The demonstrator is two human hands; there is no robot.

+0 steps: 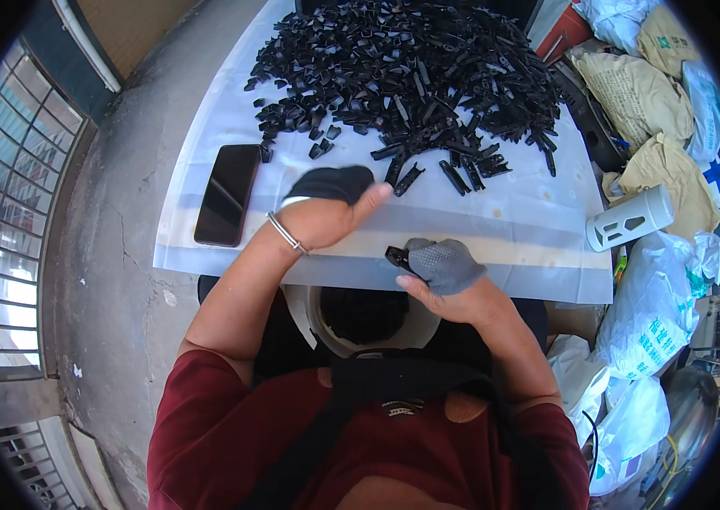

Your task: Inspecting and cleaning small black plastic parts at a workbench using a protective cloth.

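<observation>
My left hand [330,197], in a black finger glove with the thumb bare, hangs over the near part of the white-covered table. Its thumb is stretched away from the fingers and nothing shows in it; the fingertips are partly hidden and slightly blurred. In a grey dotted glove, my right hand [445,270] is closed on a short black plastic piece [397,257] above the table's front edge. Beyond both hands lies a large pile of black plastic pieces [411,68], some short and bent, others long and channel-shaped. A few long pieces [453,177] lie loose at its near side.
A dark phone [228,195] lies left on the table sheet [496,229]. A white perforated cylinder [629,218] is at the right edge. Below the front edge, a pale bucket [422,327] with dark contents stands at my lap. Stuffed sacks [649,297] line the right side.
</observation>
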